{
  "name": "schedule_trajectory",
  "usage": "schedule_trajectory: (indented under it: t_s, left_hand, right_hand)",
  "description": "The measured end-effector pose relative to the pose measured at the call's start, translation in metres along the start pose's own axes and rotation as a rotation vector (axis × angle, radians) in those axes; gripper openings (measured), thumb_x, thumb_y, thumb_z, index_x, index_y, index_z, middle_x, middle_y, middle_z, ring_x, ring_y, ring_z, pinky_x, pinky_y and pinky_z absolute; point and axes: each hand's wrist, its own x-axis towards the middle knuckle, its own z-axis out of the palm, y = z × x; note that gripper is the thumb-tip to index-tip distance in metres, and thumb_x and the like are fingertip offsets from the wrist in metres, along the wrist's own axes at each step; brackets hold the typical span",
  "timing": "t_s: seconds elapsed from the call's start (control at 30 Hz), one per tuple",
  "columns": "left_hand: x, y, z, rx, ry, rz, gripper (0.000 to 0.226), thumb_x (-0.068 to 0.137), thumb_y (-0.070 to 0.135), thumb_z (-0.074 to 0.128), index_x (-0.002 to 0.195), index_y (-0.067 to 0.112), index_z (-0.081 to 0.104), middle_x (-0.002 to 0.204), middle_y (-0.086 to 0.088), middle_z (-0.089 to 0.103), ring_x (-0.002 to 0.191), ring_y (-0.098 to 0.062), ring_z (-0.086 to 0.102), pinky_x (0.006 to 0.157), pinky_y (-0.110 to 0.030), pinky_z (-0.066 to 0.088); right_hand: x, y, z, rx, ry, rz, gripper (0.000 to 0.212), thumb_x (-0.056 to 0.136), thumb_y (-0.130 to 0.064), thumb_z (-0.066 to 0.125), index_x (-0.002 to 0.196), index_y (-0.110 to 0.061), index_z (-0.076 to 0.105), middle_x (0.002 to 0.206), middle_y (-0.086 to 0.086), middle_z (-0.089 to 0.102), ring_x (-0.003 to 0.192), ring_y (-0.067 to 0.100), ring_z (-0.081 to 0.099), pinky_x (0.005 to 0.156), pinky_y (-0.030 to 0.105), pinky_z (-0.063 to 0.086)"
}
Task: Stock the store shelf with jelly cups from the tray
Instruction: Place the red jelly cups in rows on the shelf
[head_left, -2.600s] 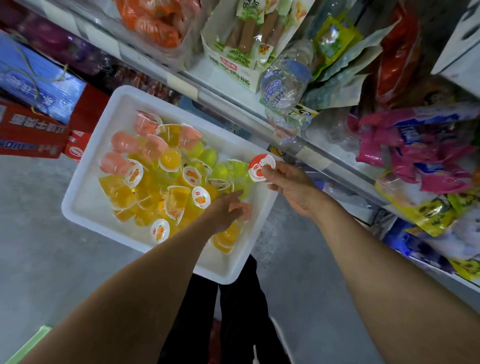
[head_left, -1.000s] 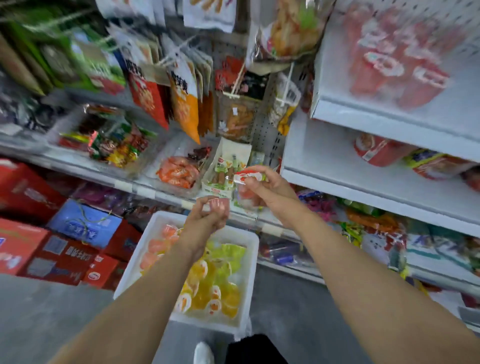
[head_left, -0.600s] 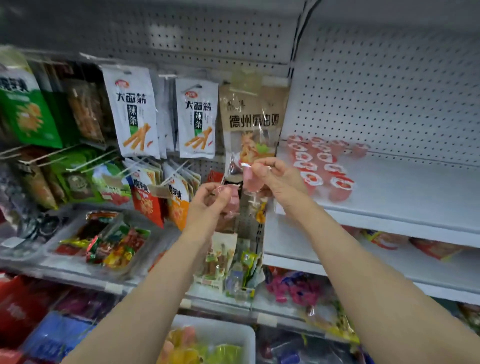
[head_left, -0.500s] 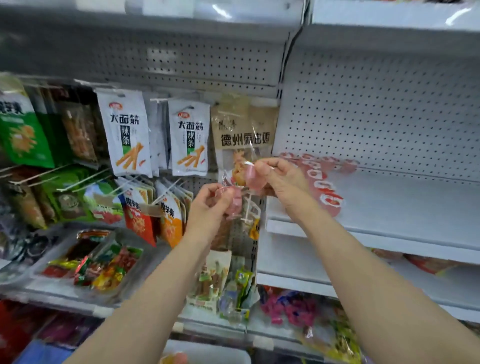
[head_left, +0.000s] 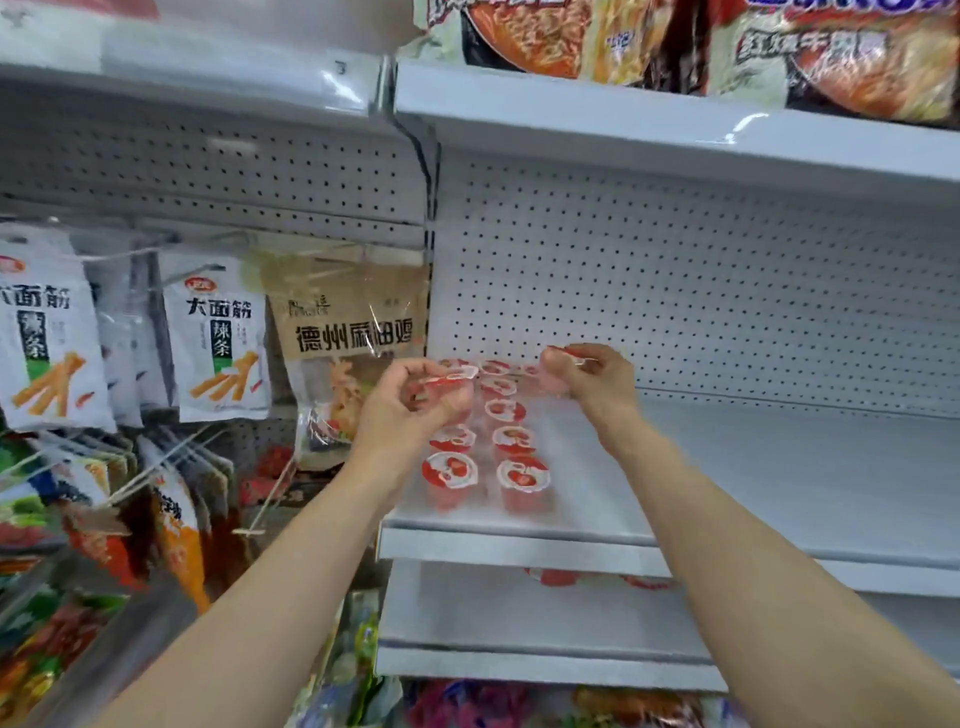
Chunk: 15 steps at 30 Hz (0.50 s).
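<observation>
Left hand (head_left: 410, 402): fingers curled round a pink jelly cup (head_left: 451, 382), red-and-white foil lid tilted; cup body largely hidden by the fingers.
Right hand (head_left: 589, 376): pinches a second jelly cup (head_left: 563, 364) by its rim; blurred, outline unclear.
Shelf stock: rows of jelly cups (head_left: 485, 441) with round lids stand directly beneath and between both hands.
Shelf (head_left: 779, 467): white, smooth metal; perforated backboard (head_left: 701, 291) behind.
Left bay: hanging snack packets (head_left: 221, 338), glossy film.
Above: noodle packs (head_left: 675, 47), cut off by the frame.
</observation>
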Motion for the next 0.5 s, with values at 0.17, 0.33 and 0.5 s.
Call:
schedule_trajectory:
  t_s: [0.17,0.33,0.5]
  left_hand:
    - [0.010,-0.012,0.020,0.043,0.030,-0.016,0.037,0.073,0.014,0.084,0.097,0.029,0.061,0.108,0.007,0.071,0.099,-0.015,0.068,0.083,-0.037,0.059]
    - [0.020,-0.017,0.029,0.105,0.036,-0.011,0.036,0.068,0.029,0.088,0.093,0.037,0.063,0.109,0.008,0.070,0.104,-0.019,0.066,0.092,-0.049,0.055]
    - [0.025,-0.017,0.035,0.149,0.029,0.005,0.038,0.066,0.039,0.088,0.095,0.039,0.064,0.111,0.008,0.070,0.107,-0.019,0.066,0.092,-0.047,0.055]
  right_hand:
    - [0.024,0.053,-0.010,-0.122,-0.017,0.086,0.057,0.065,-0.051,0.087,0.109,-0.018,0.070,0.094,-0.007,0.071,0.089,0.014,0.069,0.089,0.041,0.057]
    - [0.037,0.072,0.001,-0.171,-0.063,0.122,0.021,0.076,-0.036,0.084,0.077,-0.034,0.063,0.077,-0.017,0.066,0.085,0.016,0.068,0.089,0.036,0.054]
    - [0.047,0.075,0.009,-0.285,-0.126,0.126,0.023,0.081,-0.044,0.077,0.094,-0.031,0.063,0.085,-0.012,0.063,0.087,0.013,0.060,0.082,0.024,0.045]
